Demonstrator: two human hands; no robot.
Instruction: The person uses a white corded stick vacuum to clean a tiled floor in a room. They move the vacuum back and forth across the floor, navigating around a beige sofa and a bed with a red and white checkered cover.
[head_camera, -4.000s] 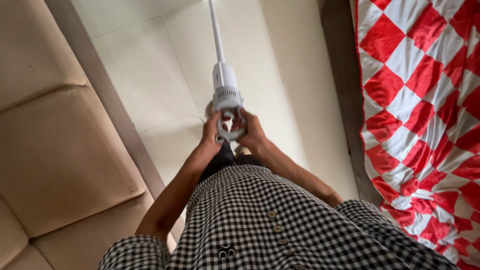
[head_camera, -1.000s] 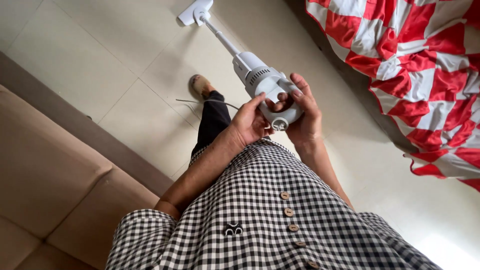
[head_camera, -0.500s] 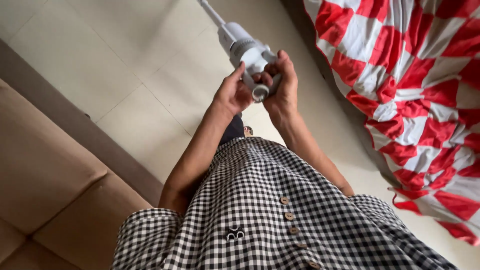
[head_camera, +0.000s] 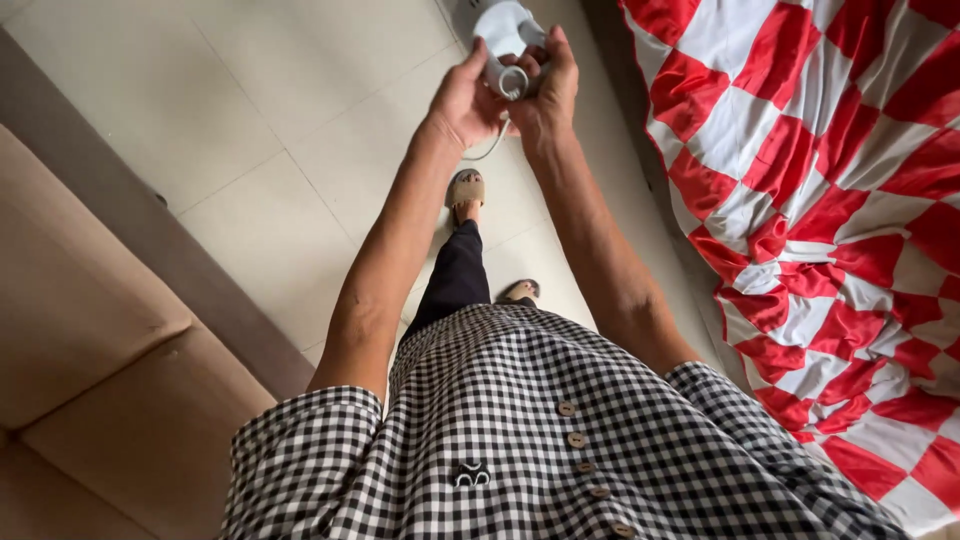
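Beige sofa (head_camera: 90, 350) left, red-white checkered cloth (head_camera: 830, 200) right, tiled floor (head_camera: 280, 110).

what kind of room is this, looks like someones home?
Most likely a room in a home. A tan cushioned sofa runs along one side, a red and white checked cloth hangs opposite, and both hands grip a white stick vacuum over the tiled floor.
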